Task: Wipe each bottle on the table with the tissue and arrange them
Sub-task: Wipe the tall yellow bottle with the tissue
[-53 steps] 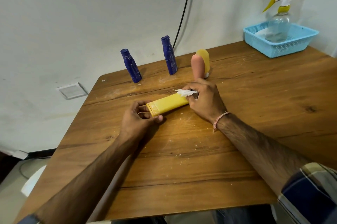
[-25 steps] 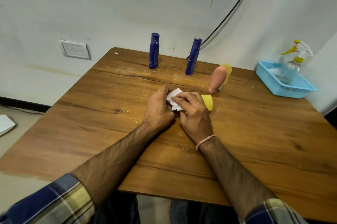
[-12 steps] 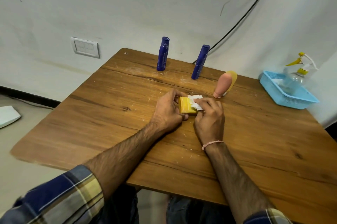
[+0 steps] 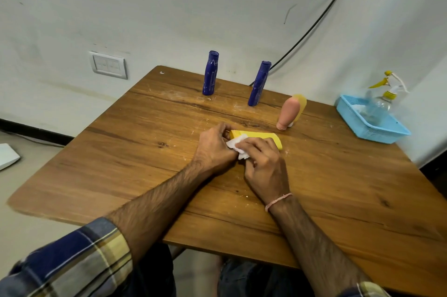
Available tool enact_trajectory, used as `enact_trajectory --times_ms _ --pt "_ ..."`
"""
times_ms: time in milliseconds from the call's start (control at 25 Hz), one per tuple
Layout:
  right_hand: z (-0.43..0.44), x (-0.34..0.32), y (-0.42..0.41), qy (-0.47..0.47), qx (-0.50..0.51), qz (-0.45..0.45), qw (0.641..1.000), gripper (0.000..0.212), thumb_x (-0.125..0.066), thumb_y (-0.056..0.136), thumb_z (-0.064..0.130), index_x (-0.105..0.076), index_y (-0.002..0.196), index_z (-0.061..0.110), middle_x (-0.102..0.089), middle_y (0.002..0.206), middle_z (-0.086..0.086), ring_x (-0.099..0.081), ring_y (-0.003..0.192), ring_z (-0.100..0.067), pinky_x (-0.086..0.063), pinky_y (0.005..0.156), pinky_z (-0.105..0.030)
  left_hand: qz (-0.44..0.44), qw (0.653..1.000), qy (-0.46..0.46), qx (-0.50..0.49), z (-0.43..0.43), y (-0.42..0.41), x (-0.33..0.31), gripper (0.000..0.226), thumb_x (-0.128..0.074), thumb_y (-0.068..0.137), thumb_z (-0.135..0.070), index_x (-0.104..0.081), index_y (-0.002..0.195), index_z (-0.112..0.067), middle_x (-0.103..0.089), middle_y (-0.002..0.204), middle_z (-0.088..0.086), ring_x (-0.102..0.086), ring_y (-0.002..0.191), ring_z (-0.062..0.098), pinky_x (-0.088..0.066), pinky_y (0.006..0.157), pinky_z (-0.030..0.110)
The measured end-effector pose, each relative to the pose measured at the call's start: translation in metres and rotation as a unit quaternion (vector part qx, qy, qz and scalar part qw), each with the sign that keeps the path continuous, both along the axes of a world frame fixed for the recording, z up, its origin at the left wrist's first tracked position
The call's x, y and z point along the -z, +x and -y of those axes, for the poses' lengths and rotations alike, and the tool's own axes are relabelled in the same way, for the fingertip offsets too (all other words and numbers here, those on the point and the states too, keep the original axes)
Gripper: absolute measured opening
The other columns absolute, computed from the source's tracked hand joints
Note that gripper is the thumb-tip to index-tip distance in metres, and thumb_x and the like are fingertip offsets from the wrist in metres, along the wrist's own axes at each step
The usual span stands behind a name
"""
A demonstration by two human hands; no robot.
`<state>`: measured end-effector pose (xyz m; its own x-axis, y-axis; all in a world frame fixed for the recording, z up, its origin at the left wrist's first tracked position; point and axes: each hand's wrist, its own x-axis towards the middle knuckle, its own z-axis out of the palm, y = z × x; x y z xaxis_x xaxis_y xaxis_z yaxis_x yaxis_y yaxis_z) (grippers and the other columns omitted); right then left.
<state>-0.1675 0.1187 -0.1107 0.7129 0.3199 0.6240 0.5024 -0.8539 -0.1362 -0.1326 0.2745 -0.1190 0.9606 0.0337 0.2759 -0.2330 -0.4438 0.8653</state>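
Note:
A flat yellow bottle (image 4: 260,136) lies on its side in the middle of the wooden table (image 4: 145,151). My left hand (image 4: 214,149) grips its left end. My right hand (image 4: 264,163) presses a crumpled white tissue (image 4: 238,145) against the bottle's near side. Two dark blue bottles (image 4: 210,73) (image 4: 258,84) stand upright along the far edge. To their right a pink bottle (image 4: 287,113) stands cap down, with a yellow bottle (image 4: 301,103) partly hidden behind it.
A light blue plastic basket (image 4: 387,129) at the far right edge holds a clear spray bottle (image 4: 379,105) with a yellow trigger. A black cable (image 4: 314,21) runs down the wall behind the table. A switch plate (image 4: 108,65) sits on the wall to the left.
The yellow bottle has been turned so more of its length shows to the right. My right hand has slid the tissue leftward toward my left hand. The camera view has shifted slightly.

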Motion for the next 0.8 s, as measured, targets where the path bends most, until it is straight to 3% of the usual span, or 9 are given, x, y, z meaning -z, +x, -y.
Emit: enact_trajectory --times_ms 120,280,440,600,760,800 --pt "0.012 -0.006 0.008 0.068 0.148 -0.026 0.986 0.041 -0.058 0.078 -0.004 -0.072 0.109 0.019 -0.069 0.109 0.002 -0.052 0.097 -0.018 -0.050 0.084 -0.036 -0.035 0.999 0.002 0.005 0.002 -0.001 -0.004 0.059 -0.093 0.067 -0.030 -0.054 0.110 -0.039 -0.061 0.101 -0.015 -0.065 0.078 0.001 -0.054 0.059 0.011" --pt "0.005 0.002 -0.003 -0.032 -0.022 -0.001 0.999 0.043 -0.059 0.075 -0.005 -0.071 0.110 0.016 -0.066 0.109 0.001 -0.052 0.098 -0.018 -0.047 0.084 -0.028 -0.015 1.000 -0.008 0.012 0.001 -0.002 -0.003 0.054 -0.091 0.068 -0.025 -0.060 0.112 -0.031 -0.065 0.099 -0.011 -0.064 0.076 0.002 -0.051 0.056 0.010" --pt "0.014 -0.006 0.007 0.070 0.160 -0.035 0.984 0.043 -0.059 0.079 -0.004 -0.072 0.111 0.020 -0.069 0.111 0.002 -0.052 0.097 -0.018 -0.050 0.083 -0.034 -0.055 0.998 -0.013 0.014 0.001 -0.003 -0.008 0.059 -0.092 0.069 -0.021 -0.053 0.111 -0.038 -0.061 0.104 -0.012 -0.064 0.072 0.002 -0.052 0.054 0.009" --pt "0.003 0.001 -0.003 -0.027 0.000 -0.007 1.000 0.045 -0.060 0.077 -0.004 -0.070 0.115 0.017 -0.066 0.112 0.001 -0.053 0.098 -0.018 -0.048 0.084 -0.029 -0.002 0.999 -0.004 0.047 0.000 -0.007 -0.008 0.058 -0.086 0.073 -0.015 -0.056 0.122 -0.025 -0.060 0.115 -0.006 -0.063 0.082 0.013 -0.057 0.061 0.022" --pt "0.018 -0.005 0.009 0.102 0.190 -0.035 0.976 0.042 -0.056 0.082 -0.003 -0.071 0.115 0.018 -0.068 0.114 0.001 -0.053 0.098 -0.018 -0.050 0.085 -0.033 -0.024 0.998 -0.021 0.054 0.000 -0.010 -0.013 0.051 -0.082 0.078 -0.013 -0.056 0.119 -0.031 -0.056 0.114 -0.013 -0.064 0.085 0.012 -0.061 0.068 0.024" --pt "0.018 -0.006 0.009 0.109 0.178 -0.029 0.977 0.042 -0.056 0.082 -0.004 -0.071 0.114 0.018 -0.069 0.114 0.001 -0.054 0.098 -0.019 -0.050 0.085 -0.032 -0.026 0.998 -0.021 0.049 0.000 -0.011 -0.015 0.052 -0.081 0.079 -0.010 -0.054 0.118 -0.032 -0.055 0.113 -0.014 -0.063 0.086 0.011 -0.059 0.068 0.022"
